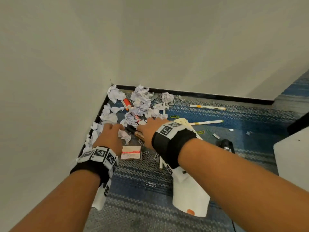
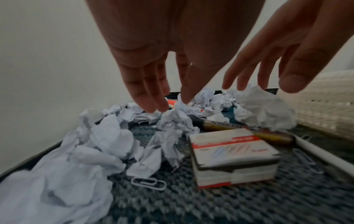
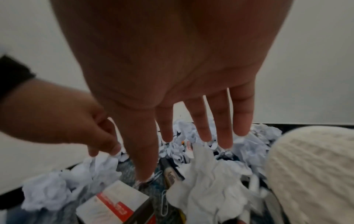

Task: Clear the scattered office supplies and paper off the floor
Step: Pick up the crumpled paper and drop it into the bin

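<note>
Blue-and-grey patterned carpet fills a corner bounded by two pale walls with a black skirting strip. Crumpled paper balls are heaped in the corner and spread along the left wall.

Left hand hovers over the paper near the left wall; the wrist view shows its fingers extended downward and relaxed, tips just above a paper ball, holding nothing. Right hand reaches in beside it, fingers straight and spread above the heap, holding nothing.

A paper-clip box lies flat on the carpet between the two wrists. A dark marker lies between the hands, long axis running from the heap toward the person. An orange-and-white marker lies in the heap, long axis pointing toward the corner. Two white pens lie well to the right, long axes roughly parallel to the far skirting. Loose paper clips are scattered on the carpet near the box.
</note>
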Available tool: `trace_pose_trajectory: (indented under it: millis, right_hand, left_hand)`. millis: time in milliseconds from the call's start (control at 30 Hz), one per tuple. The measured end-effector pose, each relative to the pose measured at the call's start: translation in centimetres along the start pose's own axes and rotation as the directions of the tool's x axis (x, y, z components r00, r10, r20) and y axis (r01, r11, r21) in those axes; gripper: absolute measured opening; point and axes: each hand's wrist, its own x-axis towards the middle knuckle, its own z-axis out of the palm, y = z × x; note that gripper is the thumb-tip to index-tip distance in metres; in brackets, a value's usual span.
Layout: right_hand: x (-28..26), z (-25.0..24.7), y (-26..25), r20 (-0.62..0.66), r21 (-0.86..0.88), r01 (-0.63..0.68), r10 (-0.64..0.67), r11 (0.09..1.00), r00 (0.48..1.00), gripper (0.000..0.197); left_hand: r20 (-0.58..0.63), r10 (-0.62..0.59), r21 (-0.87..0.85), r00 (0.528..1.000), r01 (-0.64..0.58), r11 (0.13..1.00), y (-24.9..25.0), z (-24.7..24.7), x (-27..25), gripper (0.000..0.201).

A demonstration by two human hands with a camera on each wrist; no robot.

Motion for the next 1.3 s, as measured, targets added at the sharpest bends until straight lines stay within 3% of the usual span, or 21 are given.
trace_pose_trajectory:
  millis: [133,200,267,333,433,500,567,700,833,900,967,1067,1133,1233,1300]
  right_hand:
    - [0.8,0.4,-0.6,0.143,0.017,0.046,-0.048,0.999,0.989,0.044]
    - [0.6,0.3,-0.6,0.16,0.022,0.04,-0.043,0.999,0.986,0.039]
    - [0.6,0.2,-0.6,0.15,0.032,0.035,-0.04,0.999,0.988,0.033]
    - [-0.1,-0.3,-0.5,0.114,0.052,0.056,-0.061,0.997,0.992,0.028]
    - [-2.4,-1.2,0.1,-0.025,0.111,0.035,-0.032,0.993,0.999,0.012]
    - [-4.8,-1.8,0.8,-0.142,0.241,0.006,0.029,0.971,0.989,0.026]
    - [-8.2,-2.7,1.8,-0.276,0.394,0.016,0.102,0.919,0.956,0.033]
    - [-17.0,-4.7,3.8,-0.553,0.523,0.094,0.253,0.847,0.793,0.036]
    - [-27.8,-6.2,5.5,-0.709,0.6,0.198,0.401,0.775,0.58,0.036]
    - [-33.6,-6.9,6.0,-0.783,0.6,0.267,0.487,0.754,0.387,0.033]
    - [-38.1,-7.1,6.6,-0.808,0.589,0.251,0.552,0.768,0.208,0.031]
    - [-42.2,-6.6,8.3,-0.798,0.596,0.152,0.603,0.789,-0.001,0.031]
    - [-43.3,-5.6,9.6,-0.763,0.642,0.048,0.643,0.765,-0.056,0.033]
    - [-43.5,-3.6,11.2,-0.683,0.726,-0.124,0.73,0.676,-0.014,0.033]
    - [-43.2,-2.4,11.5,-0.673,0.73,-0.17,0.74,0.662,-0.003,0.029]
  left_hand:
    - [0.083,0.015,0.105,0.996,-0.024,0.994,-0.4,0.6,2.1,0.068]
    - [0.143,0.015,0.181,0.99,-0.041,0.983,-0.5,1.3,3.1,0.065]
    - [0.177,0.02,0.239,0.984,-0.063,0.969,-0.7,1.9,3.8,0.049]
    - [0.168,0.018,0.258,0.986,-0.062,0.964,-0.5,2.1,4.0,0.035]
    - [0.079,-0.023,0.17,0.997,0.009,0.985,0.5,1.5,3.0,0.034]
    - [-0.016,0.006,0.092,1.0,-0.004,0.996,2.0,0.3,1.8,0.035]
    - [-0.068,0.101,0.045,0.993,-0.098,0.994,4.1,-1.4,0.5,0.035]
    - [-0.183,0.355,-0.066,0.917,-0.372,0.926,10.4,-5.2,-3.8,0.035]
    - [-0.31,0.616,-0.174,0.725,-0.68,0.713,18.4,-8.4,-9.8,0.02]
    - [-0.36,0.695,-0.233,0.622,-0.781,0.579,23.1,-9.7,-13.3,0.017]
    - [-0.417,0.732,-0.316,0.539,-0.841,0.439,27.4,-10.8,-16.4,0.016]
    - [-0.483,0.763,-0.391,0.43,-0.885,0.251,33.5,-11.0,-19.9,0.014]
    - [-0.476,0.788,-0.406,0.391,-0.892,0.198,36.9,-10.2,-21.3,0.017]
    - [-0.322,0.869,-0.355,0.377,-0.899,0.258,39.9,-7.9,-21.9,0.029]
    - [-0.219,0.895,-0.298,0.39,-0.9,0.319,40.0,-6.5,-21.6,0.036]
